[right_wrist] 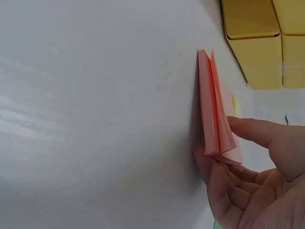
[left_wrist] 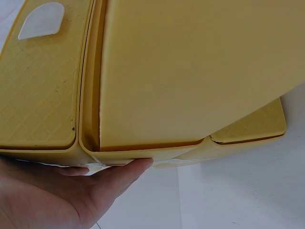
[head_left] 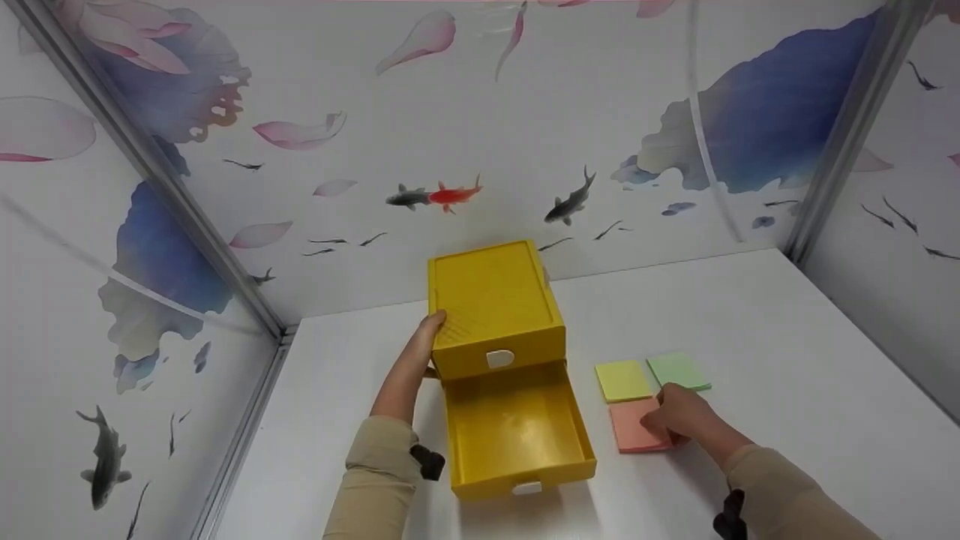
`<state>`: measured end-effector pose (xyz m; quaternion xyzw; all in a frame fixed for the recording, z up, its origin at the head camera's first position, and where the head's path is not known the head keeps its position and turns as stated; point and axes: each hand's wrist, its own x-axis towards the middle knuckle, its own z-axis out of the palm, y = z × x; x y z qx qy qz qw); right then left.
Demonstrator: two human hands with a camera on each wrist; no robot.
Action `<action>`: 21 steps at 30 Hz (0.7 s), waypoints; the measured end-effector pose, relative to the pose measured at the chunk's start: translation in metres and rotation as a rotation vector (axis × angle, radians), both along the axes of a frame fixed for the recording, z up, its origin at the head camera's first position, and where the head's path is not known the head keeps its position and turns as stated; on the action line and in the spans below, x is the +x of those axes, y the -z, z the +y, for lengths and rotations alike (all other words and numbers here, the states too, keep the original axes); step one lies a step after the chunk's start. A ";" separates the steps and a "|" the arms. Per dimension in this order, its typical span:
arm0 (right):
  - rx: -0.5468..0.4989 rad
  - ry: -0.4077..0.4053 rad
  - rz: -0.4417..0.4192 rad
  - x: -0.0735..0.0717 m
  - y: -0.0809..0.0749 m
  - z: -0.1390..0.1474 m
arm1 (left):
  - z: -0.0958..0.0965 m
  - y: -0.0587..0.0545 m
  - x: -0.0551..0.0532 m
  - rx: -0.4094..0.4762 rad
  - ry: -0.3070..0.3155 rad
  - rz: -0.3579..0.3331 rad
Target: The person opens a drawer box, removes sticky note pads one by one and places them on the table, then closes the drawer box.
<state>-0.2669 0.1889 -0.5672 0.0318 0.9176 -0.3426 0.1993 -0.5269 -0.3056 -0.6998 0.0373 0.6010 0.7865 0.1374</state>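
A yellow plastic drawer unit [head_left: 491, 292] stands against the back wall, its drawer [head_left: 517, 427] below the top one pulled out with a bare inside. My left hand [head_left: 427, 341] rests on the unit's left side; in the left wrist view one extended finger [left_wrist: 136, 167] touches the side wall beside the open drawer. To the right, my right hand [head_left: 686, 412] pinches a pink sticky-note pad [head_left: 634, 426] at its right edge. In the right wrist view, the thumb [right_wrist: 252, 130] lies on the pad's face, other fingers are at its edge, and the upper sheets fan apart.
Just behind the pink pad lie a yellow sticky-note pad [head_left: 624, 381] and a green one [head_left: 679, 370]. White tabletop [head_left: 810, 352] extends to the right. Painted panels [head_left: 495, 135] enclose the table at the back and sides, with metal posts [head_left: 855, 127] at the corners.
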 end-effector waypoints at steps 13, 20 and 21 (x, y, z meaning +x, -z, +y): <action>0.034 -0.045 0.013 -0.007 0.000 -0.002 | -0.006 0.028 -0.031 0.026 -0.046 -0.071; 0.081 -0.067 -0.044 -0.011 -0.005 -0.004 | -0.005 0.028 -0.033 0.035 -0.050 -0.061; 0.083 -0.071 -0.046 -0.011 -0.005 -0.004 | -0.005 0.031 -0.036 0.036 -0.061 -0.069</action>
